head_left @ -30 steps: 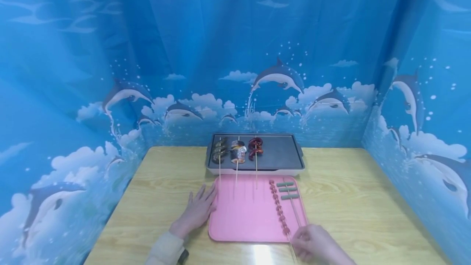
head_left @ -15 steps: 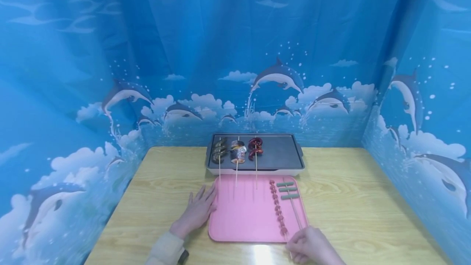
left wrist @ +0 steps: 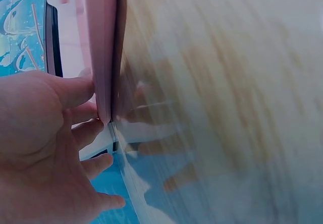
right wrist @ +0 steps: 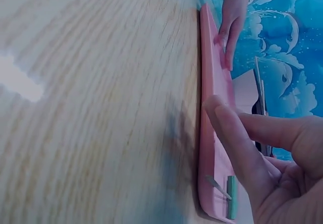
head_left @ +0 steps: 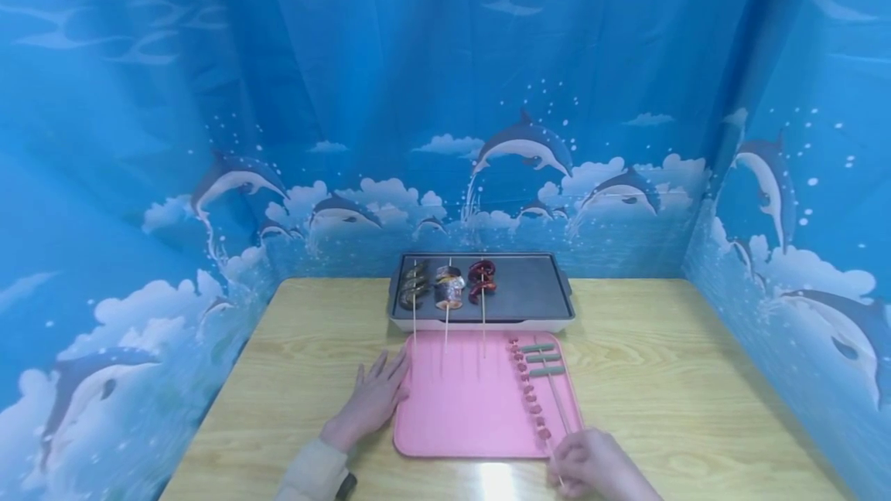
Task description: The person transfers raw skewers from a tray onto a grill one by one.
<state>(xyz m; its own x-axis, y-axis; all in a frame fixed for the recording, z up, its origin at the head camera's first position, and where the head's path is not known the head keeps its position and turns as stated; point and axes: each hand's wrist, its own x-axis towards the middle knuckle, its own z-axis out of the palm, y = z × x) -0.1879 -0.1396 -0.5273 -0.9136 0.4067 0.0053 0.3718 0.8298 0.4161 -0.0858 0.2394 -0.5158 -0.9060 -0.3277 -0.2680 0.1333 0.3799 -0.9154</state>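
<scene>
My left hand (head_left: 372, 402) lies with fairly straight, spread fingers at the left edge of a pink tray (head_left: 445, 431). In the left wrist view its thumb and nearest fingers touch the tray's rim (left wrist: 103, 57). At the tray's front right corner, my right hand (head_left: 592, 464) pinches the bare stick of a skewer of small reddish-brown pieces (head_left: 534, 410). That skewer slants along the tray's right part. Beside it lies a skewer with green bar-shaped pieces (head_left: 545, 359). In the right wrist view, thumb and fingers meet, and the pinched stick cannot be made out.
Behind the tray stands a dark flat grill plate (head_left: 532, 288). On its left half lie a dark greenish skewer (head_left: 414, 284), a skewer with silvery fish-like chunks (head_left: 449, 288) and a dark red skewer (head_left: 482, 282), their sticks reaching over the tray. Blue dolphin curtains (head_left: 445, 138) enclose the wooden table (head_left: 661, 377).
My right hand and the reddish-brown skewer's lower end shifted slightly left, then slightly back right. My left hand stays at the tray's edge.
</scene>
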